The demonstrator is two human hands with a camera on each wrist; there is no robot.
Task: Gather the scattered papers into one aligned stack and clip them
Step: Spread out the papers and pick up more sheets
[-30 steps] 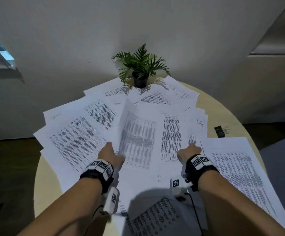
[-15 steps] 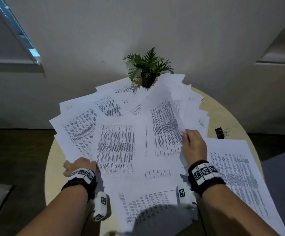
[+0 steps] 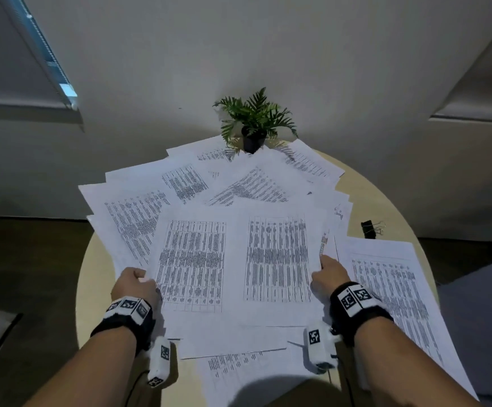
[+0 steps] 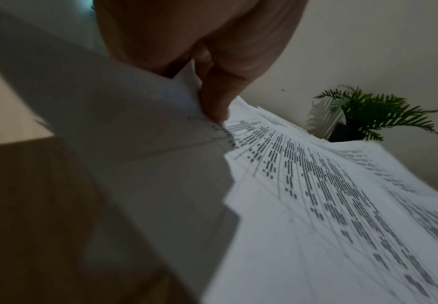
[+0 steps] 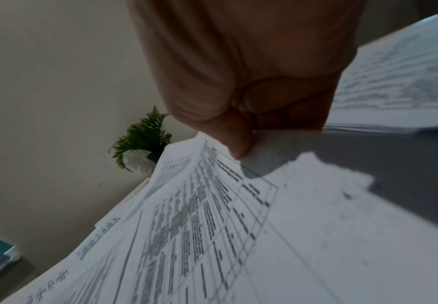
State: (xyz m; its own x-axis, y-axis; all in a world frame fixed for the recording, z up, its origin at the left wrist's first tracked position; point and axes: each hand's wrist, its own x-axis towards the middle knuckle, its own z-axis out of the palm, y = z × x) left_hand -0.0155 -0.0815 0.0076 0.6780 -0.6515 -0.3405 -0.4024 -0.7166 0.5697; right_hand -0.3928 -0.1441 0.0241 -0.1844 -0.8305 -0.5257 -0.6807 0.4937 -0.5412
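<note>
I am in the gathering step, judging by how the papers lie fanned over the round table, with no single stack yet. Next I think I must draw both sides inward and square the edges; loose sheets could slip. At the left, my left hand sits at the near left edge of the top sheets, thumb on top, pinching several sheets against the fingers below. My right hand mirrors it at the right edge, thumb pressed onto the paper, fingers curled underneath. Both wrists are low, forearms reaching forward. The clip waits at far right, well apart.
</note>
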